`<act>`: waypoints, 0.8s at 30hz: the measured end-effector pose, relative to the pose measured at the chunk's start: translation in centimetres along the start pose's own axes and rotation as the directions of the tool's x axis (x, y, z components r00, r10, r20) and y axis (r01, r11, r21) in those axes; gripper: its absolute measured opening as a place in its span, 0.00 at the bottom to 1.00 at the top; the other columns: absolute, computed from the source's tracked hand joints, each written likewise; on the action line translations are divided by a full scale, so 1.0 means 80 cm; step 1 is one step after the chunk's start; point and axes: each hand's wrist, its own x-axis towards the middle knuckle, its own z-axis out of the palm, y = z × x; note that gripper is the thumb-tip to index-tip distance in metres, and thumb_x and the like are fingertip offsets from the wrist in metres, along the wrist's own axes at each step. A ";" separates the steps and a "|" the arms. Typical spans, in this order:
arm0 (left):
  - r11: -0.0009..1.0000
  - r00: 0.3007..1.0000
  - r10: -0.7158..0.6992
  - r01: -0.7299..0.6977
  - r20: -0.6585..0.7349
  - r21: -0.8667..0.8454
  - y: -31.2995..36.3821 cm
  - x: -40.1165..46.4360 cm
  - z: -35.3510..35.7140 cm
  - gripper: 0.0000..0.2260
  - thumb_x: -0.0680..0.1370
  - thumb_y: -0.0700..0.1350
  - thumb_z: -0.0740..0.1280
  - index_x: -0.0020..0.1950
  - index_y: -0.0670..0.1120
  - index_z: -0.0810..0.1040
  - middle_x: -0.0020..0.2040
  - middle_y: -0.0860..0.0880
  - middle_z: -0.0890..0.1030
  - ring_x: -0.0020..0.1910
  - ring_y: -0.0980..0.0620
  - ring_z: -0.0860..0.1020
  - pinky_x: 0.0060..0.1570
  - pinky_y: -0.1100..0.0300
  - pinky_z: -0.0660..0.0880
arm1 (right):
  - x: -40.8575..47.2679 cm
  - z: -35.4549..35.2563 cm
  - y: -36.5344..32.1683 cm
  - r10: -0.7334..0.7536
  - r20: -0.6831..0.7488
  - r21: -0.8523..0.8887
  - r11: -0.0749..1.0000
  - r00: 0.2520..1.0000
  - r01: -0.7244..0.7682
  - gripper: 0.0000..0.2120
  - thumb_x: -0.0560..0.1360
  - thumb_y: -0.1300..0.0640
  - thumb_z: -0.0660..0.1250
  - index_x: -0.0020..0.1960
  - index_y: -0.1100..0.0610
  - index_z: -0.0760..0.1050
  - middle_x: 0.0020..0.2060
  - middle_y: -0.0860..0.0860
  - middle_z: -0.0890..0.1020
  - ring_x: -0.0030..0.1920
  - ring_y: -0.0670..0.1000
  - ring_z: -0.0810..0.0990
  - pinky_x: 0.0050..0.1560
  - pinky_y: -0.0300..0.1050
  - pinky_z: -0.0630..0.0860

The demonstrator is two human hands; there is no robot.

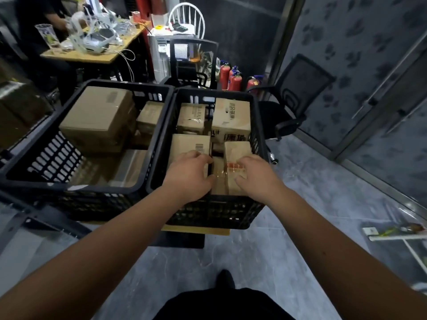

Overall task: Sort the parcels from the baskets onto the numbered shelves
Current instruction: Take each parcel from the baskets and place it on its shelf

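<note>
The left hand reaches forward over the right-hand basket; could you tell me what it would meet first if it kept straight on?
Probably the barcoded box: the left hand already lies over its near end, fingers pointing along it. Depth is unclear.

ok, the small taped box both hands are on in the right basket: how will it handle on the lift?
The small taped box looks like rigid cardboard, so probably stiff. Its glossy tape may be slippery under the fingers. It sits tight between neighbouring parcels and the right basket wall, so it may drag coming out.

Bare forearms, sleeveless to view — black clothing (221, 303)
</note>
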 end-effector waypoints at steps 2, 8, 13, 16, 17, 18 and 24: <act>0.999 0.998 -0.042 0.042 0.039 0.015 0.002 0.024 0.011 0.25 0.79 0.57 0.68 0.76 0.55 0.72 0.75 0.50 0.71 0.75 0.46 0.67 0.71 0.46 0.71 | 0.026 0.003 0.009 0.015 0.038 -0.007 1.000 0.999 -0.015 0.21 0.80 0.53 0.67 0.70 0.60 0.76 0.67 0.57 0.76 0.68 0.58 0.74 0.68 0.51 0.73; 0.990 0.981 -0.136 0.129 0.135 0.061 0.005 0.076 0.040 0.25 0.79 0.58 0.68 0.76 0.55 0.73 0.73 0.49 0.72 0.73 0.44 0.68 0.71 0.45 0.70 | 0.099 0.028 0.019 0.063 0.155 -0.010 0.998 0.986 -0.062 0.21 0.78 0.52 0.68 0.68 0.59 0.74 0.65 0.59 0.73 0.66 0.62 0.73 0.65 0.53 0.74; 0.985 0.977 -0.175 0.174 0.118 0.012 -0.011 0.086 0.050 0.23 0.79 0.56 0.69 0.73 0.54 0.75 0.74 0.51 0.72 0.75 0.47 0.67 0.73 0.46 0.70 | 0.124 0.044 0.017 0.077 0.180 -0.151 0.987 0.981 -0.050 0.38 0.76 0.44 0.69 0.80 0.57 0.60 0.75 0.61 0.64 0.75 0.66 0.60 0.77 0.68 0.59; 0.984 0.979 -0.173 0.177 0.107 -0.020 -0.018 0.092 0.051 0.21 0.79 0.55 0.70 0.72 0.54 0.76 0.73 0.51 0.72 0.75 0.48 0.67 0.72 0.48 0.71 | 0.123 0.049 0.009 0.094 0.201 -0.137 0.988 0.975 -0.067 0.44 0.76 0.43 0.69 0.83 0.56 0.52 0.79 0.59 0.56 0.78 0.67 0.53 0.74 0.75 0.58; 0.985 0.981 -0.165 0.169 0.104 -0.023 -0.020 0.096 0.051 0.21 0.79 0.55 0.70 0.72 0.54 0.76 0.72 0.51 0.73 0.74 0.49 0.67 0.71 0.48 0.72 | 0.122 0.051 0.007 0.099 0.199 -0.131 0.989 0.975 -0.073 0.45 0.76 0.43 0.70 0.84 0.55 0.50 0.79 0.59 0.55 0.79 0.66 0.51 0.73 0.75 0.59; 0.987 0.983 -0.156 0.159 0.101 -0.025 -0.022 0.099 0.050 0.21 0.79 0.55 0.70 0.72 0.54 0.76 0.72 0.51 0.73 0.73 0.48 0.68 0.70 0.48 0.72 | 0.120 0.052 0.006 0.102 0.185 -0.121 0.989 0.977 -0.080 0.45 0.75 0.42 0.70 0.84 0.55 0.50 0.80 0.58 0.54 0.79 0.66 0.50 0.72 0.74 0.60; 0.986 0.994 -0.094 0.101 0.058 -0.134 -0.038 0.108 0.044 0.21 0.80 0.54 0.70 0.72 0.55 0.76 0.71 0.54 0.73 0.71 0.51 0.71 0.67 0.49 0.76 | 0.109 0.042 0.002 0.160 0.031 0.051 0.986 0.987 -0.161 0.36 0.74 0.43 0.70 0.79 0.50 0.64 0.79 0.53 0.62 0.80 0.58 0.55 0.75 0.65 0.62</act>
